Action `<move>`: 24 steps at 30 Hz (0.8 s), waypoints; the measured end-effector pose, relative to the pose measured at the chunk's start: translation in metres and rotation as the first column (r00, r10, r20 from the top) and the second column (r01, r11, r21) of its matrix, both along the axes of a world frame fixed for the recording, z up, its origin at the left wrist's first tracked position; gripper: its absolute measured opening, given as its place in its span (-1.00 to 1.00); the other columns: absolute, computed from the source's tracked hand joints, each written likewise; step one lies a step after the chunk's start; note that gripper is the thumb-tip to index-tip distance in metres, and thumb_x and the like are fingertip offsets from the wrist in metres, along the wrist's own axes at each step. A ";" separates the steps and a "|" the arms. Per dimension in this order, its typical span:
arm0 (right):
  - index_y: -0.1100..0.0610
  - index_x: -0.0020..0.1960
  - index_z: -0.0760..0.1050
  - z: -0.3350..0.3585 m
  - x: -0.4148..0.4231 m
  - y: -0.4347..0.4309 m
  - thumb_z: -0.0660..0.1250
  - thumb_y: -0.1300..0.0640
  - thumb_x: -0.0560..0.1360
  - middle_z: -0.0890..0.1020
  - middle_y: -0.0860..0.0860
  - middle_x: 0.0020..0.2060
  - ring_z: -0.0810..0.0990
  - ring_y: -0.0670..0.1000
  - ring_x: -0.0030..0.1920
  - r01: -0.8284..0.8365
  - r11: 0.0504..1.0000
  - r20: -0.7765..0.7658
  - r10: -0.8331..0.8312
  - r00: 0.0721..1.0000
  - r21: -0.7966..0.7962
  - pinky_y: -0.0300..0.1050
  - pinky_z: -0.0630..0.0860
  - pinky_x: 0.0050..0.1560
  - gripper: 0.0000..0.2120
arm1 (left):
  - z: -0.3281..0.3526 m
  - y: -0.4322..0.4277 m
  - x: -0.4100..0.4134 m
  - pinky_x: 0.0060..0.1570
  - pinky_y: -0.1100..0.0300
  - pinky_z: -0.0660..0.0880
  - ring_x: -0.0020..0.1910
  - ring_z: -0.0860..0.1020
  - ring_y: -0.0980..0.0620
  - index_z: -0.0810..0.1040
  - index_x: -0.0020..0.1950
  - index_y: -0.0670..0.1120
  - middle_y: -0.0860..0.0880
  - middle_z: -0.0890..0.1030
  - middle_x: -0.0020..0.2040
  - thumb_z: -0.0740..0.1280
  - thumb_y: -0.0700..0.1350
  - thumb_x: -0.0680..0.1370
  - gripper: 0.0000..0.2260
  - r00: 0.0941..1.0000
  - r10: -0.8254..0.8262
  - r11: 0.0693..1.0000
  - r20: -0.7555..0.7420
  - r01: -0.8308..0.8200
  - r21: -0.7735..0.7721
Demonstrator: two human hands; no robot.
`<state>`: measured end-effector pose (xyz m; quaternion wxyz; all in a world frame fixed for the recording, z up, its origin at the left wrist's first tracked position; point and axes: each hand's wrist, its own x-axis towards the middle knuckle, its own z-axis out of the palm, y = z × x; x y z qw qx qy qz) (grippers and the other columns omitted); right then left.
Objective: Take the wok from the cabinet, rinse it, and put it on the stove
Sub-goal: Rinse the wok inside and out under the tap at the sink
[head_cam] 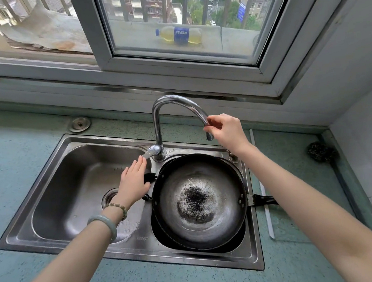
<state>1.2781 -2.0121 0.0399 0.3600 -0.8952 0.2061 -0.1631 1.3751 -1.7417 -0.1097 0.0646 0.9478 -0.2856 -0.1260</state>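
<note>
Dark wok (199, 201) just right of fingers (138, 165) of left hand (133, 183)

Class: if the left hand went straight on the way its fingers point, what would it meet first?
Probably the faucet lever: the left hand aims straight fingers at it, tips at or almost on its end; depth is unclear.

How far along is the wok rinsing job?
Done: the wok sits in the sink, out of the cabinet. In hand: the right hand grips the faucet spout, the left hand touches its lever; no water shows. Left: rinsing, then the stove, not in view.
</note>
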 end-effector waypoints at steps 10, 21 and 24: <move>0.15 0.15 0.61 0.010 0.027 -0.028 0.40 0.22 0.45 0.69 0.07 -0.02 0.61 0.02 0.01 0.029 1.000 -0.010 -0.029 1.000 0.007 -0.12 0.48 0.19 -0.74 | -0.002 0.000 -0.002 0.48 0.03 0.06 0.55 0.04 0.02 -0.04 0.58 -0.09 -0.02 -0.04 0.59 0.26 -0.05 0.50 -0.27 1.000 0.010 0.999 -0.002 -0.010 -0.035; 0.13 0.18 0.59 0.012 0.042 -0.039 0.35 0.23 0.49 0.67 0.09 -0.01 0.54 -0.04 -0.06 0.026 1.000 -0.030 -0.026 0.999 -0.008 -0.26 0.41 0.04 -0.73 | -0.003 -0.001 -0.004 0.46 0.02 0.08 0.55 0.08 -0.01 -0.04 0.58 -0.10 -0.04 -0.01 0.59 0.26 -0.07 0.49 -0.27 1.000 0.010 1.000 0.022 -0.009 -0.024; 0.13 0.20 0.57 0.010 0.038 -0.040 0.37 0.20 0.48 0.64 0.06 -0.05 0.54 -0.02 -0.06 0.025 1.000 -0.048 -0.026 0.999 -0.009 -0.14 0.49 0.11 -0.71 | -0.002 -0.001 -0.004 0.47 0.02 0.08 0.55 0.07 -0.02 -0.05 0.58 -0.10 -0.04 -0.03 0.59 0.26 -0.07 0.49 -0.26 1.000 0.008 1.000 0.026 -0.008 -0.014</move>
